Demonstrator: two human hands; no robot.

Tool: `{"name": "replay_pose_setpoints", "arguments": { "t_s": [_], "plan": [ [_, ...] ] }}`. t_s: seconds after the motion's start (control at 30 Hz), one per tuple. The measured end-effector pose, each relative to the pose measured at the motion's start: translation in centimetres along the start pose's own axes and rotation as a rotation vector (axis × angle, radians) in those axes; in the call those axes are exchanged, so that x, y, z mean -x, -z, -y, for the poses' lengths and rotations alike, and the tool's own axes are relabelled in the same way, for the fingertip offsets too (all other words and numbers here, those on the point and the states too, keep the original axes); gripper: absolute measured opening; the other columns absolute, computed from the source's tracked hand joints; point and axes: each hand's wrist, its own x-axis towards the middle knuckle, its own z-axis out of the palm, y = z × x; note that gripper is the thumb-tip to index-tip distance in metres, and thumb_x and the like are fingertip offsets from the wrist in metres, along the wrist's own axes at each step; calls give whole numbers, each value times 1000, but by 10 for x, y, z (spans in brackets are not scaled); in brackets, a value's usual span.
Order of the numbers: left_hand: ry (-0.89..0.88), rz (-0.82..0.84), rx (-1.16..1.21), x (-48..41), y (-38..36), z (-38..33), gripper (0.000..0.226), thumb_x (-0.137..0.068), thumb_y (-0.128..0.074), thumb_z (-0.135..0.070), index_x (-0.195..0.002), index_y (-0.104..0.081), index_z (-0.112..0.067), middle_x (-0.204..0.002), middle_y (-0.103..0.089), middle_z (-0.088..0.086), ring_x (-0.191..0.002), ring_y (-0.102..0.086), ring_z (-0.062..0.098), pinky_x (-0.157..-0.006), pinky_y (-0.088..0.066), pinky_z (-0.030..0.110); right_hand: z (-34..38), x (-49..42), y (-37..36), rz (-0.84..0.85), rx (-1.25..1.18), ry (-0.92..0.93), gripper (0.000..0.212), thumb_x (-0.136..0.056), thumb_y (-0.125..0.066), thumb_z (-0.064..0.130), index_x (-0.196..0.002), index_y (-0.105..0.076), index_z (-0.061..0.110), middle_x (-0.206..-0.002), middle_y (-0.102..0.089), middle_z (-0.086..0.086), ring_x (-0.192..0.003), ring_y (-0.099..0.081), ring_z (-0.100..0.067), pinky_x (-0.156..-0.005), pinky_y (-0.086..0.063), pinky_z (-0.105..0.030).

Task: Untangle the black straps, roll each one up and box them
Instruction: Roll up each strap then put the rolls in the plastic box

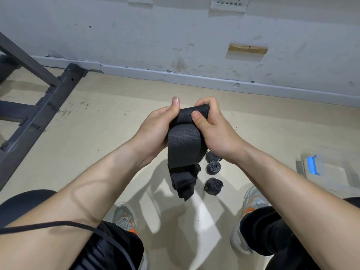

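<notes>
A wide black strap (pixel 184 145) is held up in front of me, its upper end partly rolled between both hands and its loose tail hanging down toward the floor. My left hand (pixel 155 125) grips the roll from the left, thumb raised. My right hand (pixel 212 125) grips it from the right, thumb pressed on the fabric. Several rolled black straps (pixel 213 185) lie on the floor below my hands. A clear plastic box (pixel 329 174) with a blue latch sits on the floor at the right.
A dark metal frame (pixel 39 106) stands on the floor at the left. A scuffed white wall (pixel 175 36) with a baseboard runs across the back. My shoes (pixel 124 217) and knees are at the bottom. A thin black cord (pixel 78 225) crosses my left forearm.
</notes>
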Motion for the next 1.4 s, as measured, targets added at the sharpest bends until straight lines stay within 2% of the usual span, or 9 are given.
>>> {"name": "replay_pose_setpoints", "arguments": {
  "t_s": [0.23, 0.43, 0.57, 0.7, 0.83, 0.97, 1.13, 1.27, 1.4],
  "plan": [
    [-53, -77, 8, -1, 6, -1, 13, -96, -67, -12, -108, -65, -11, -82, -69, 7, -70, -67, 20, -63, -55, 26, -1, 2, -5, 66, -265, -98, 15, -102, -53, 26, -112, -42, 26, -94, -54, -2, -82, -53, -14, -72, -44, -32],
    [-156, -49, -109, 0, 9, -1, 25, -90, -70, 2, -108, -67, -15, -85, -74, 8, -78, -68, 23, -73, -57, 31, 4, -3, -6, -9, -354, -226, 44, -85, -53, 62, -103, -60, 22, -99, -66, -3, -94, -64, -19, -93, -51, -50],
    [-119, -134, -49, -1, 9, 2, 34, -81, -78, 3, -109, -68, -14, -92, -77, 11, -81, -71, 25, -80, -59, 36, -2, -3, -5, -32, -292, -175, 16, -106, -50, 33, -103, -57, 19, -98, -65, -2, -91, -63, -19, -84, -50, -40],
    [29, -142, 104, -2, 7, 6, 50, -74, -82, -10, -119, -67, 3, -103, -77, 19, -93, -75, 30, -83, -62, 33, -4, -1, -3, -50, -250, -121, 2, -105, -54, 23, -105, -56, 23, -93, -65, 0, -85, -61, -15, -81, -50, -37],
    [76, -59, 128, 0, 3, 7, 29, -92, -70, -15, -114, -71, 2, -108, -76, 17, -90, -75, 22, -73, -60, 24, -1, 2, 3, -56, -21, -19, 9, -103, -54, 27, -112, -53, 24, -90, -62, 6, -84, -58, -11, -81, -49, -36],
    [28, -57, 130, -1, 1, 4, 30, -93, -68, -20, -112, -70, 3, -97, -76, 13, -83, -74, 20, -68, -59, 24, 4, 6, 6, -41, 189, 96, 17, -105, -50, 23, -122, -45, 20, -89, -57, 12, -79, -53, 2, -74, -42, -19],
    [-26, -119, 126, -3, 3, 4, 42, -84, -75, -9, -123, -63, 2, -95, -76, 14, -81, -73, 24, -74, -60, 31, 3, 4, 3, 21, -113, -51, 18, -96, -52, 42, -111, -48, 33, -95, -62, 7, -88, -59, -10, -87, -50, -38],
    [-104, -163, 7, -4, 7, 6, 27, -84, -78, -1, -104, -67, -14, -92, -74, 5, -81, -71, 23, -74, -57, 34, -1, 1, 2, 19, -214, -164, 38, -91, -46, 62, -106, -55, 29, -104, -68, 1, -102, -67, -19, -100, -51, -49],
    [-137, -176, -43, -3, 7, 7, 29, -82, -80, -1, -103, -66, -15, -93, -75, 4, -82, -71, 21, -76, -59, 34, -4, -3, -1, -8, -273, -119, 24, -106, -46, 39, -102, -57, 19, -96, -66, 1, -90, -64, -14, -86, -51, -40]
  ]
}}
